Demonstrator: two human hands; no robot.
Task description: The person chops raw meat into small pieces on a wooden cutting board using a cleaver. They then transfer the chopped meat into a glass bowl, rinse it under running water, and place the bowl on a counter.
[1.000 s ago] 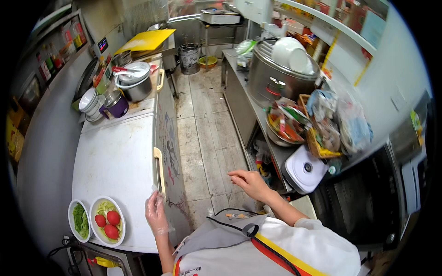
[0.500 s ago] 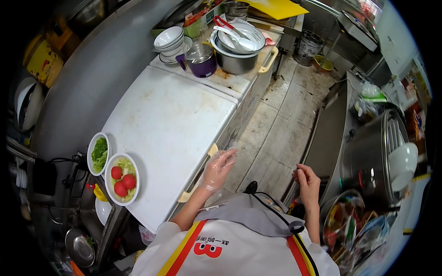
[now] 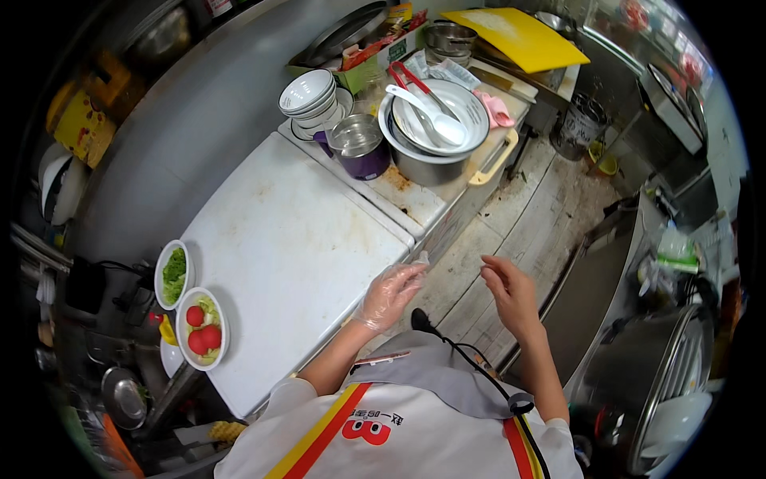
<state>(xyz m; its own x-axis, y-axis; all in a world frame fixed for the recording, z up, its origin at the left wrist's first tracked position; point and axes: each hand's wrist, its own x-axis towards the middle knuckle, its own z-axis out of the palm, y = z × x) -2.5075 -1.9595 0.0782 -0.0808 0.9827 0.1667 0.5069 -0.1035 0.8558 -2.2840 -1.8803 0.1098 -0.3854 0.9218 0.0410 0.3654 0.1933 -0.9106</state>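
My left hand [image 3: 389, 297], in a clear plastic glove, hovers at the right edge of the white freezer top [image 3: 279, 263]. Its fingers reach forward, loosely apart, with nothing in them. To the right, over the floor, my bare right hand [image 3: 513, 297] is held up with fingers slightly bent and apart, also holding nothing visible. Two white bowls sit on the left edge of the freezer top. One bowl [image 3: 183, 254] holds green leaves [image 3: 173, 275]; the nearer bowl [image 3: 224, 339] has three red balls [image 3: 195, 317], perhaps tomatoes, on pale green shreds.
Beyond the white top stand a purple-handled pot [image 3: 363, 148], stacked white bowls [image 3: 309, 94], and a grey pot [image 3: 431, 169] bearing a basin with red tongs [image 3: 401, 76] and a ladle. A yellow board [image 3: 519, 38] lies at the back. At right, a large steel pot [image 3: 638, 383] stands by white plates.
Both hands have moved forward, and the right one has come leftward, closer to the left. The head view has shifted, so the pots and bowls at the back appear lower and farther right.
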